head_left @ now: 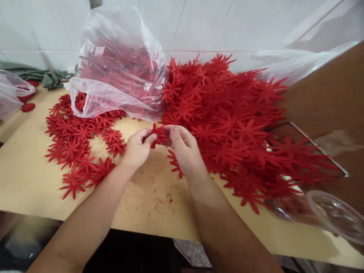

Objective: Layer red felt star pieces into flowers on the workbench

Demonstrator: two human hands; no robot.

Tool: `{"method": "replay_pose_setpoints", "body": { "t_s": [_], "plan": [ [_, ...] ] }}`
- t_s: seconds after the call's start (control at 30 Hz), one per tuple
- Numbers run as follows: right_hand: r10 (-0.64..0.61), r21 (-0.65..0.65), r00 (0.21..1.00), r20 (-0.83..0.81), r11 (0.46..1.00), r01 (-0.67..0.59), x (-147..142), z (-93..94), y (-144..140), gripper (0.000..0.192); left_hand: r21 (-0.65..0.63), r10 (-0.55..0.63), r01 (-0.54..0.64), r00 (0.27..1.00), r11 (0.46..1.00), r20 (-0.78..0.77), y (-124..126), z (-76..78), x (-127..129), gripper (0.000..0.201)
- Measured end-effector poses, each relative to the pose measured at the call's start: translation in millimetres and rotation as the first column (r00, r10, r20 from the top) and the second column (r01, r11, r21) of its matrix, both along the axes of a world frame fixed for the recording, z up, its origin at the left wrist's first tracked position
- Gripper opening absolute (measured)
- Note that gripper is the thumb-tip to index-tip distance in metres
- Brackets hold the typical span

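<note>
A red flower-shaped cutout (158, 135) with narrow petals is held up over the middle of the table. My left hand (140, 146) pinches it between thumb and fingers from the left. On its right side, my right hand (183, 146) has thumb and fingertips pressed together at the petals. Close by on the right rises a big heap of similar red flower cutouts (222, 110). To the left, a smaller spread of red flower cutouts (71, 140) lies loosely on the table. Whether one layer or several are in my hands is hidden.
A clear plastic bag (122, 68) full of red cutouts stands against the tiled wall (204, 26). A clear plastic tub (335, 212) sits at the right edge, near a brown box (327, 102). Green cloth (51, 77) lies far left. Red scraps dot the table (148, 197).
</note>
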State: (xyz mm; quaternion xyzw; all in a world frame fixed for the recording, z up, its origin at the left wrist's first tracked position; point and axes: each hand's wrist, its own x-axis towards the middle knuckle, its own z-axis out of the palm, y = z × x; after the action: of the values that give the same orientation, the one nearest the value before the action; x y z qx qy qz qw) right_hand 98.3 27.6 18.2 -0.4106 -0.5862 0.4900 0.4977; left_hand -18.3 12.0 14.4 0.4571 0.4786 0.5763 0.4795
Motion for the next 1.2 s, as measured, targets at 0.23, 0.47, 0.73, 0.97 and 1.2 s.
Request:
{"method": "replay_pose_setpoints", "body": {
  "t_s": [0.23, 0.47, 0.73, 0.97, 1.2],
  "plan": [
    [0.16, -0.089, 0.985, -0.063, 0.982, -0.165, -10.5, -8.5, -1.8, 0.042, -0.026, -0.012, 0.014, 0.997, 1.0, 0.075, -1.9, -1.8, 3.9, 0.01],
    [0.252, -0.002, 0.967, -0.036, 0.968, -0.252, -10.4, -8.2, -5.3, 0.052, -0.291, 0.093, 0.04, 0.899, 0.956, 0.429, -3.2, 1.8, -1.7, 0.016],
    [0.135, 0.075, 0.99, -0.029, 0.988, -0.132, -4.8, -6.3, 1.0, 0.028, -0.327, 0.068, 0.109, 0.872, 0.939, 0.484, -7.3, 7.1, -1.5, 0.013],
    [0.132, 0.053, 0.991, -0.007, 0.99, -0.131, -0.8, -1.6, 0.7, 0.032, -0.334, 0.074, 0.13, 0.841, 0.934, 0.536, -9.7, 8.5, -0.2, 0.01],
    [0.245, 0.093, 0.968, 0.06, 0.964, -0.25, -5.1, -0.8, -5.0, 0.069, -0.347, 0.093, 0.157, 0.79, 0.925, 0.606, -7.7, 9.6, -0.9, 0.011]
  ]
}}
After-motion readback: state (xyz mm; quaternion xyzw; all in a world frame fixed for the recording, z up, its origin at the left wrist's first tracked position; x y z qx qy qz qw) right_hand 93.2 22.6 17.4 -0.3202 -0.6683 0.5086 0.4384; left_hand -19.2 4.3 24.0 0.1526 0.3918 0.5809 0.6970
